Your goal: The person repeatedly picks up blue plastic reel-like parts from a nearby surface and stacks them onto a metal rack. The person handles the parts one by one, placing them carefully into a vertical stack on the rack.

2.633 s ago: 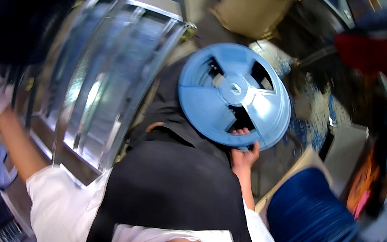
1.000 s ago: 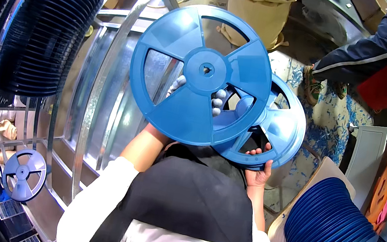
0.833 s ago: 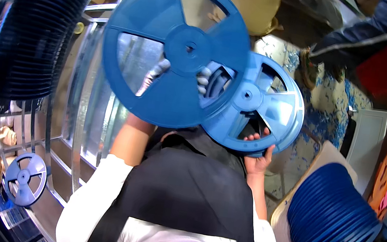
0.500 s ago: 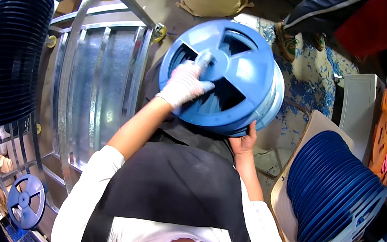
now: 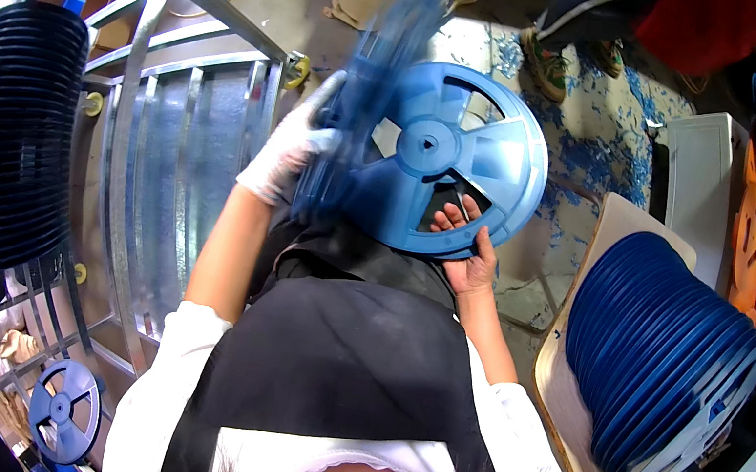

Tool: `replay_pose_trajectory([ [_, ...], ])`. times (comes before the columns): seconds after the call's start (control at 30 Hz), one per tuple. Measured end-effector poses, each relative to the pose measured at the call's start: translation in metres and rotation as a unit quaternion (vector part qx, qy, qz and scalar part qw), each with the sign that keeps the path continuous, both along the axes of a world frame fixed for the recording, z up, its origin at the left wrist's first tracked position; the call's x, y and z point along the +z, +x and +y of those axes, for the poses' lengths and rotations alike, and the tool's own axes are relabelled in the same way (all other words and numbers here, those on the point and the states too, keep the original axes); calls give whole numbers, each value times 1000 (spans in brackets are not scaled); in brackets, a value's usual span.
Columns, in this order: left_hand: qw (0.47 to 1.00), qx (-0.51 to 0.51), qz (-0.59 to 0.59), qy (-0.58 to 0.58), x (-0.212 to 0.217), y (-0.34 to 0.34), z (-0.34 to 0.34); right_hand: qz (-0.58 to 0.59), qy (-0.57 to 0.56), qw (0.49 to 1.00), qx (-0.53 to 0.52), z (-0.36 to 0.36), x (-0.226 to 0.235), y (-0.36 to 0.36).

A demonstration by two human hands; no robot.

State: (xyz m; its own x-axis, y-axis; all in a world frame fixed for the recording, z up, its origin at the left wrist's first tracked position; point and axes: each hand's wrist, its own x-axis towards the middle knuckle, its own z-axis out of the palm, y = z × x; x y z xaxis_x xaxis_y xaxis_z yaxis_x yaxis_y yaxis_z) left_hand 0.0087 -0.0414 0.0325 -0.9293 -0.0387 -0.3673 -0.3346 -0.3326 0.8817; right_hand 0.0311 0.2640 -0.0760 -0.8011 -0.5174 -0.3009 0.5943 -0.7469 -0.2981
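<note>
Gripping a blue plastic tilted reel (image 5: pixel 366 106) near its lower side, the gloved left hand (image 5: pixel 293 148) looks closed around it, thumb apart from the fingers, though blur hides exactly where the fingertips land; the reel stands nearly edge-on, just left of and partly over the lower reel (image 5: pixel 441 147). Cupping that lower reel, the bare right hand (image 5: pixel 469 255) has its fingers half curled at the bottom window and its thumb by the rim, a loose hold; the reel lies face up above the lap, and whether the thighs carry it cannot be told. Each reel should be light and stiff, with a smooth, glossy face likely to slip under flat fingers; the thin spokes and rim could crack if bent; the window edges and the hub look like the surest places to hold. Below is a black apron (image 5: pixel 329 357); the floor (image 5: pixel 637 129) is strewn with blue scraps; at right a wooden chair (image 5: pixel 554 402) bears a row of blue reels (image 5: pixel 650 358); at left stand a metal frame (image 5: pixel 129 88) and a dark stack of reels (image 5: pixel 13 139); beyond, another person's shoe (image 5: pixel 548 67) shows.
</note>
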Motion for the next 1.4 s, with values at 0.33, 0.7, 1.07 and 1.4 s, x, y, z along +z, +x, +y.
replay_pose_trajectory([
  [0.33,832,17,203,516,23,51,10,35,-8,999,19,0,-2,2],
  [0.7,827,98,220,508,47,77,10,76,-8,997,26,3,-3,1],
  [1.07,878,282,333,197,143,269,-32,95,2,995,17,-4,5,4],
  [1.4,745,537,366,146,191,385,-40,140,-23,987,73,16,-16,-18],
])
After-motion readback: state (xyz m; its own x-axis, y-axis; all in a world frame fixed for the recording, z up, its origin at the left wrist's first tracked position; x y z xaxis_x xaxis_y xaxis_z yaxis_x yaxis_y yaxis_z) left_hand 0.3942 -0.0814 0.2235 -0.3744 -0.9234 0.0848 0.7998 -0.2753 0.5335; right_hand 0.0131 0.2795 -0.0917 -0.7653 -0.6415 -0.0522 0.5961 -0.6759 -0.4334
